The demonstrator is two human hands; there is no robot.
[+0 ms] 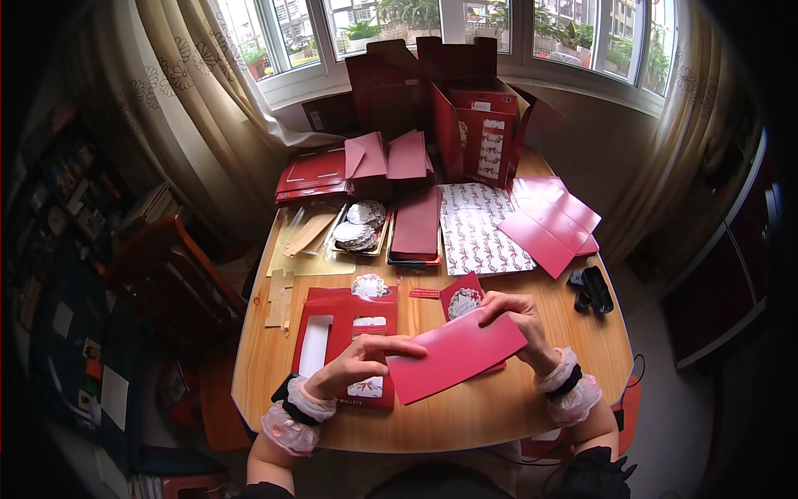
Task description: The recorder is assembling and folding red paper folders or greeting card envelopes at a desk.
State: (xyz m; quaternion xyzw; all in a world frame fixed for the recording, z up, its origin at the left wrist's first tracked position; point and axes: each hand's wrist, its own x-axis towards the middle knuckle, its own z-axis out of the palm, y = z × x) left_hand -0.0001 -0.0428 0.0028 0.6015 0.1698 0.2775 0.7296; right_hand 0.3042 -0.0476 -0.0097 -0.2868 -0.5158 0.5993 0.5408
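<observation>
Both my hands hold a long, smooth pinkish-red card [457, 356] above the front of the table, tilted with its right end higher. My right hand [517, 326] pinches its upper right edge. My left hand [353, 366] grips its left end, the index finger lying across the face and the thumb partly hidden. Behind the card lies a dark red card with a white lacy round doily [464, 301], partly covered. Under my left forearm is a red flat package [342, 320] with cut-out windows, and a white scalloped doily [369, 286] rests at its top edge.
Beyond lie stacked doilies [364, 224], a tray of dark pink cards [416, 224], patterned white sheets [482, 229] and loose pink cards [553, 223]. Open red boxes [478, 125] stand at the back. Tape strips [280, 299] lie left; a black object [592, 289] sits right.
</observation>
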